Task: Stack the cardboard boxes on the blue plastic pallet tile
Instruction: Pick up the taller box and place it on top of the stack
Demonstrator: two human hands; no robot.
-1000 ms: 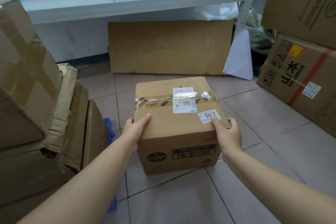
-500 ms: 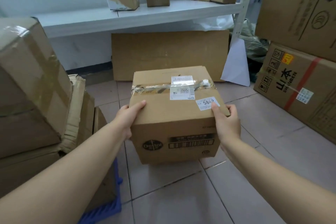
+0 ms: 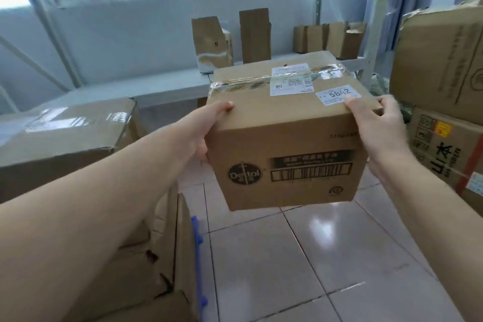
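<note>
At nine o'clock a large taped carton (image 3: pixel 65 136) sits on top of a stack of cardboard boxes (image 3: pixel 156 264) that runs down to seven o'clock. Along the right side of that stack, near six o'clock, a thin strip of the blue plastic pallet tile (image 3: pixel 197 259) shows at floor level, against the tiled floor (image 3: pixel 300 264).

The left hand (image 3: pixel 202 129) is at the centre-left, its grip clasped on the left side of the Dettol box (image 3: pixel 287 138), thumb lying on the top edge. The box is held in the air at the centre of the view, clear of the floor, just right of the stack and higher than the pallet tile. Clear tape and white labels cross its top; one label reads 5842.

At twelve o'clock, behind the box, small cartons (image 3: pixel 254 35) stand upright on a white shelf (image 3: pixel 167 86).

The right hand (image 3: pixel 376 128) grips the box's right side at three o'clock, thumb resting on the top by the numbered label. Beyond it, at two to four o'clock, large printed cartons (image 3: pixel 441 65) are stacked.
</note>
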